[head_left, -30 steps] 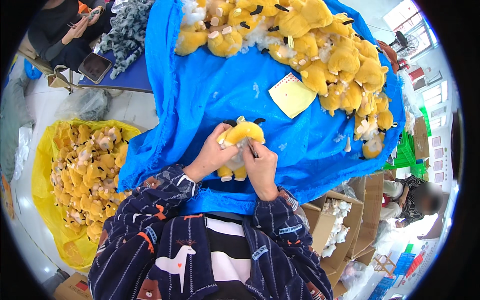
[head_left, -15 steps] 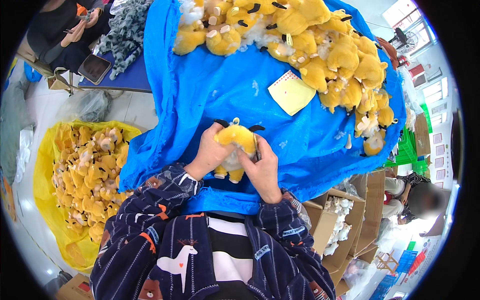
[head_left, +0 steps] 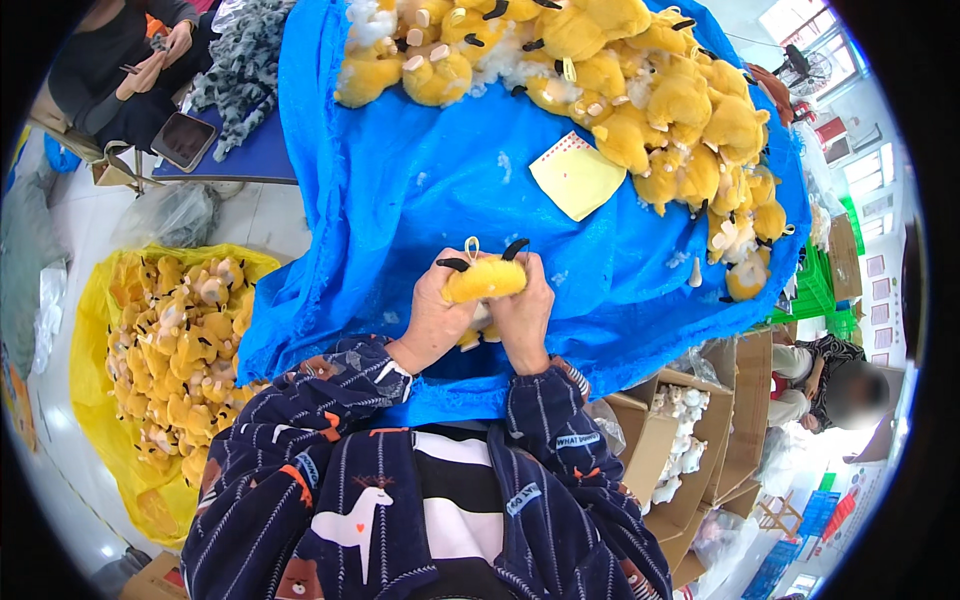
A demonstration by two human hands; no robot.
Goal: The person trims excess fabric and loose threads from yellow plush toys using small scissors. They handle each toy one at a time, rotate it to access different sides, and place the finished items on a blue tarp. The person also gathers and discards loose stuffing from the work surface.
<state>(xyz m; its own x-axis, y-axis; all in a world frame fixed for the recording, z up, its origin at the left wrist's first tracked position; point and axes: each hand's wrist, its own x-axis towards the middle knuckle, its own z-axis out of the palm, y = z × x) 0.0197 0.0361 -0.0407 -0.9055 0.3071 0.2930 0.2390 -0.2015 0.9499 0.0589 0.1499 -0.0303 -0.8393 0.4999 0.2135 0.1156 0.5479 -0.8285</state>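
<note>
Both my hands grip a small yellow plush toy (head_left: 485, 279) with dark ear-like tips and a thin loop on top. My left hand (head_left: 437, 318) is closed round one side of it. Round the other side closes my right hand (head_left: 526, 312), fingers mostly behind the toy. Its head is turned up toward me, and a bit of the yellow lower body shows between my hands. The front is largely hidden by my thumbs. Under the toy spreads a blue plastic sheet (head_left: 420, 190).
Many similar yellow plush toys, with white stuffing (head_left: 505, 62) among them, pile at the far right of the sheet. A yellow note (head_left: 577, 177) lies nearby. At left stands a yellow bag (head_left: 90, 370) of toys; at right, a cardboard box (head_left: 640, 455). A person (head_left: 120, 75) works far left.
The plush toy has tipped, so its head top faces me and its belly is hidden. My hands have come closer together around it.
</note>
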